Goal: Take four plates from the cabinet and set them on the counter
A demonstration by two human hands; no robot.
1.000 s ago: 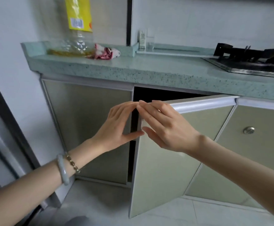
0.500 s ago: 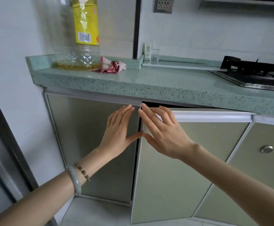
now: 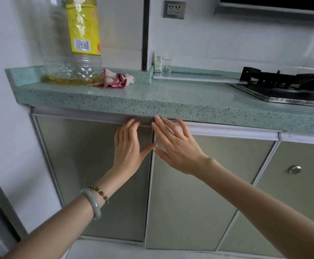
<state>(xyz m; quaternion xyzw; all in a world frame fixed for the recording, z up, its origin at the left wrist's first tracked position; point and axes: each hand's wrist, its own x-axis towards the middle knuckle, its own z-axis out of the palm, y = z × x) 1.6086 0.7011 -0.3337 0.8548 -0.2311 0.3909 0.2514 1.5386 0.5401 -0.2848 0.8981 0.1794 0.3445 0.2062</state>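
Beneath the speckled table [image 3: 152, 98], both cabinet doors [image 3: 189, 193] look shut — left hand [image 3: 128, 148] and right hand [image 3: 176, 148] lie flat, fingers spread, gripping nothing — so plates stay unseen, and fingertips near the seam risk pinching.

Home kitchen: speckled green stone counter [image 3: 152, 98] w/ gas stove [image 3: 283, 85] at right, range hood [image 3: 273, 4] above, tiled wall w/ power outlet [image 3: 174, 9], big cooking-oil bottle [image 3: 74, 43], rag [image 3: 118, 81], base cabinet doors [image 3: 199, 184] below.

White tiled wall [image 3: 245, 43], socket [image 3: 174, 9] on it; pale floor [image 3: 115, 249]; even daylight.
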